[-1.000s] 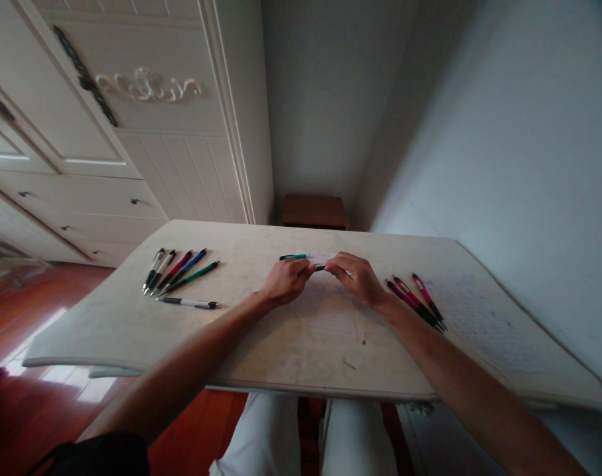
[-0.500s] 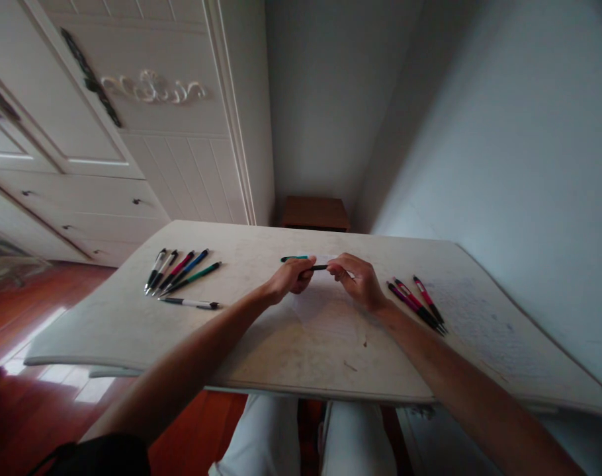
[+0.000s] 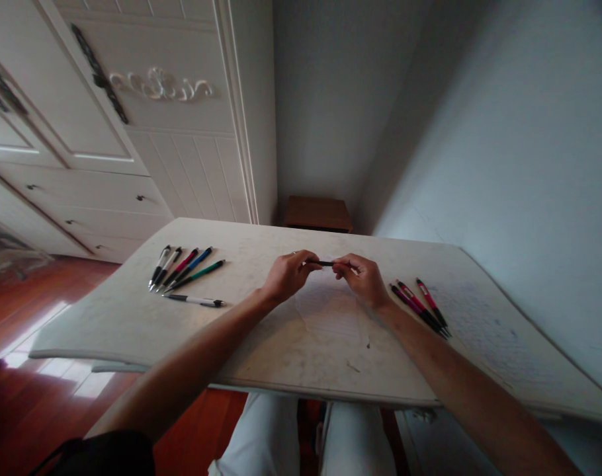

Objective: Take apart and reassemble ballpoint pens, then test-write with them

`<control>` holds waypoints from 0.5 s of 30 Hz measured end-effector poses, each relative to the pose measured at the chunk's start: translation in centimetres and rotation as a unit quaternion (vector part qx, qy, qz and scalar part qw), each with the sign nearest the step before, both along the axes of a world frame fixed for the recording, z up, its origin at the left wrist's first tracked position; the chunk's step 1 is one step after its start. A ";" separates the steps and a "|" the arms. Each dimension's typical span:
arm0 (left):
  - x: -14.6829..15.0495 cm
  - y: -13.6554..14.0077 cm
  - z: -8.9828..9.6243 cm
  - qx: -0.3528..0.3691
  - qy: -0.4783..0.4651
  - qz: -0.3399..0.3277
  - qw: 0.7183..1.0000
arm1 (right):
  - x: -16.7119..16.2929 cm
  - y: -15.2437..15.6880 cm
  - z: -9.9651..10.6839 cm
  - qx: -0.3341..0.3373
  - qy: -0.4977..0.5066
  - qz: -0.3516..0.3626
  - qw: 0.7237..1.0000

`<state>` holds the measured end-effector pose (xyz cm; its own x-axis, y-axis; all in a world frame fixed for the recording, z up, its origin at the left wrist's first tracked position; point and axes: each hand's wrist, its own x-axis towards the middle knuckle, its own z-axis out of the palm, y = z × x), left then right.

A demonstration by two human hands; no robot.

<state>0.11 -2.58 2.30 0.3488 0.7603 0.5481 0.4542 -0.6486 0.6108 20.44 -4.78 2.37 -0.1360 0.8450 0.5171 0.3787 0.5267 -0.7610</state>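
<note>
Pinch at both ends: fingers (image 3: pixel 308 257) of left hand (image 3: pixel 287 274) and right hand (image 3: pixel 361 276) close narrowly on a slim dark pen (image 3: pixel 325 263), over the paper (image 3: pixel 328 311). Grip looks shallow; uneven twisting could pop it loose. White pen (image 3: pixel 192 300) lies near left forearm (image 3: pixel 196 360), pink pens (image 3: pixel 430 301) beside right forearm (image 3: pixel 444 367): elbow swing might scatter them.

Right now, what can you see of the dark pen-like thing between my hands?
The dark pen-like thing looks thin, straight and nearly black, perhaps plastic. It runs side to side, almost level, over the far part of the table. The left hand grips it on one side, the right hand on the other. Only a short middle stretch shows; its ends and any markings can't be made out.
</note>
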 end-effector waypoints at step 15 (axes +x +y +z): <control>0.3 -0.7 0.3 -0.163 -0.044 -0.030 0.985 | 0.0 -0.5 0.2 0.135 -0.111 -0.001 0.985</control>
<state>0.41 -3.30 2.58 0.3605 0.8801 0.3090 0.3568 -0.4362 0.8261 20.39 -5.27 2.62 -0.2686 0.6818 0.6804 0.5216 0.6968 -0.4923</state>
